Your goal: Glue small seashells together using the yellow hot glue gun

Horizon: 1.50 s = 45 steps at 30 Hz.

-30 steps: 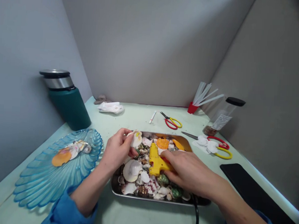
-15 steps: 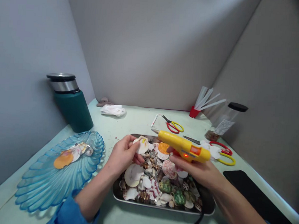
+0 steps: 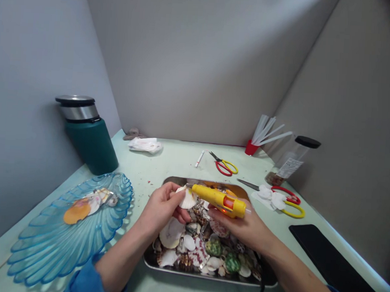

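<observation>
A white scallop shell with a yellowish patch is pinched between the thumb and fingers of my left hand. My right hand is wrapped round a yellow hot glue gun, its small light glowing orange. The gun points left, and its metal nozzle is at the shell's upper edge; whether they touch I cannot tell. Under both hands lies a metal tray heaped with seashells, among them a green-mottled snail shell and a purple-streaked scallop.
To the left, a blue glass shell-shaped dish holds several shells, with a green bottle behind it. Two scissors, glue sticks in a red cup, a lidded jar and a black phone-like slab lie around the tray.
The glue gun has moved left and down, bringing its nozzle to the shell. My left hand still holds the shell, now turned slightly. The whole view has shifted a little.
</observation>
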Tool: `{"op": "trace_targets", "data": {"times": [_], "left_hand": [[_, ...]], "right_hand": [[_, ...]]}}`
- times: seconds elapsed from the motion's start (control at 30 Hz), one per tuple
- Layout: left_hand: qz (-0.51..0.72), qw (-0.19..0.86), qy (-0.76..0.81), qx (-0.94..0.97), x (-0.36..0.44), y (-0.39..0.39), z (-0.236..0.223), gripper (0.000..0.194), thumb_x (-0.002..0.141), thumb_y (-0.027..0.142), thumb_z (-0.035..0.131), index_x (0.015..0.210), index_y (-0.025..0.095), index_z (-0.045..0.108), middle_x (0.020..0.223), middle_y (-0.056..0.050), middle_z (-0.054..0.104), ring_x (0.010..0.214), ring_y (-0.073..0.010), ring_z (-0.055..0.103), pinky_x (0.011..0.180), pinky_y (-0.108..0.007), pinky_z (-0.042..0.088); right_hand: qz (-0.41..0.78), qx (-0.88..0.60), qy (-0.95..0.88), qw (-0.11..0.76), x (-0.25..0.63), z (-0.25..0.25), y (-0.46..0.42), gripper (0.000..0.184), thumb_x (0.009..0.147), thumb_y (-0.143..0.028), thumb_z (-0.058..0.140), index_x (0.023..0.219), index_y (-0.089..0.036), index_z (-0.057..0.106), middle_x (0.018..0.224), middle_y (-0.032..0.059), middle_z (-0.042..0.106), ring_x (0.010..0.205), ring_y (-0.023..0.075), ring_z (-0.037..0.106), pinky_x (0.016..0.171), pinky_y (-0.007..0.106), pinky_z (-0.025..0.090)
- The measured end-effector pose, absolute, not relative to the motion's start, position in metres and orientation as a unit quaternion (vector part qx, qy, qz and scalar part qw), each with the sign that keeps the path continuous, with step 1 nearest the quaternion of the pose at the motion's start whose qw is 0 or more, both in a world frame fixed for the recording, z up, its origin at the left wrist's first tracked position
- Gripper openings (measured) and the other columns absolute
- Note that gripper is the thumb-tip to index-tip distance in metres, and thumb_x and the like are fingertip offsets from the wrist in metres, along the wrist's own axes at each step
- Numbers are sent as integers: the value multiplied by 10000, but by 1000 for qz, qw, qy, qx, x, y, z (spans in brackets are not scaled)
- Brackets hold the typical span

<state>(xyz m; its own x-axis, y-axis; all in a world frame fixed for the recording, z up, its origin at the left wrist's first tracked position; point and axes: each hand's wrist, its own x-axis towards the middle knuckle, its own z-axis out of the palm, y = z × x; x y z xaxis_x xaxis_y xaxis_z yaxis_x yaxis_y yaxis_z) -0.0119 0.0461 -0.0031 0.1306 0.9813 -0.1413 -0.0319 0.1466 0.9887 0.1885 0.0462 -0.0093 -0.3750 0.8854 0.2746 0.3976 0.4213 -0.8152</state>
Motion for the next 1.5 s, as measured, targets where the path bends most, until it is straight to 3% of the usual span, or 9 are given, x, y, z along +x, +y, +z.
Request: {"op": "trace_targets", "data": {"times": [1.0, 1.5], "left_hand": [[457, 581, 468, 484, -11, 46, -4, 258, 780, 396, 560, 810, 155, 473, 485, -1, 604, 440, -128, 590, 447, -206, 456], [459, 579, 471, 482, -11, 45, -3, 261, 790, 390, 555, 840, 147, 474, 484, -12, 612, 442, -123, 584, 458, -203, 457]], "right_hand": [[372, -430, -719, 400, 188, -16, 49, 226, 771, -334, 629, 939, -182, 623, 885, 42, 689, 807, 189, 643, 747, 303, 533], [381, -437, -707, 405, 187, -11, 48, 225, 752, -332, 640, 922, -186, 628, 864, 29, 689, 769, 177, 650, 707, 283, 545]]}}
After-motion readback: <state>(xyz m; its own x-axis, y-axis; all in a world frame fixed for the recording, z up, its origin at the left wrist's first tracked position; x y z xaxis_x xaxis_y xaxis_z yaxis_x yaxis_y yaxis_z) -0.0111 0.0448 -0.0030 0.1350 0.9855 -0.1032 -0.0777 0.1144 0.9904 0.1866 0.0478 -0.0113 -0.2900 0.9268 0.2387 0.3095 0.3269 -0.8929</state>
